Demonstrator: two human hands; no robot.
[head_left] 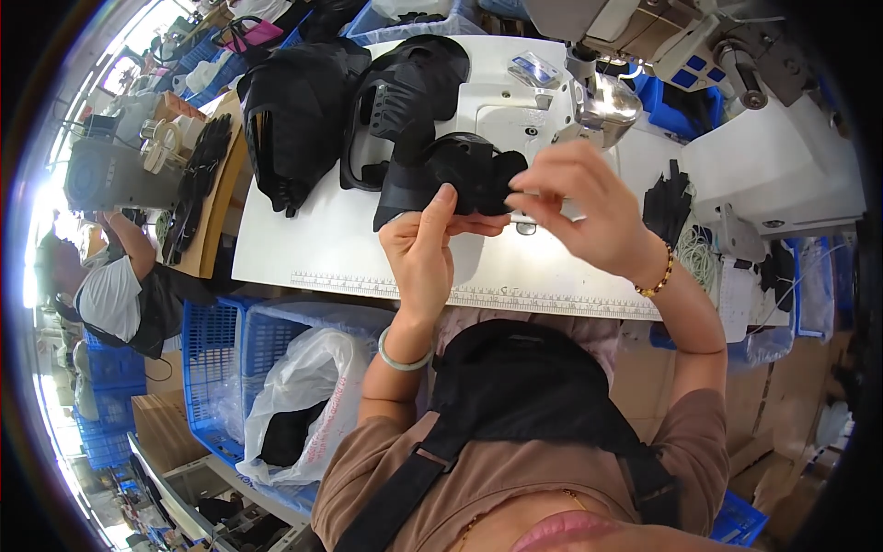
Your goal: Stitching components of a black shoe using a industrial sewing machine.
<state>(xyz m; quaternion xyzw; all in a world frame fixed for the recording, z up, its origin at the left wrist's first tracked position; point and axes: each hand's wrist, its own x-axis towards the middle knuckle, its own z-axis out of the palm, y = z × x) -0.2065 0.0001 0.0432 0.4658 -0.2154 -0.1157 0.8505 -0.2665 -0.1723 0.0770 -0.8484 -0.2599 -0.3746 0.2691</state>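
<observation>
A black fabric shoe upper is held over the white sewing table. My left hand grips its near edge, thumb on top and fingers underneath. My right hand is at the upper's right end, fingertips pinched together against the edge; whatever is between them is too small to make out. Behind the held piece lie another black upper with a row of eyelets and, to its left, a larger stack of black uppers.
A sewing machine head overhangs the back right. Black strips and pale cord lie at the table's right. Below left stands a blue crate with a white plastic bag. Another person sits at far left.
</observation>
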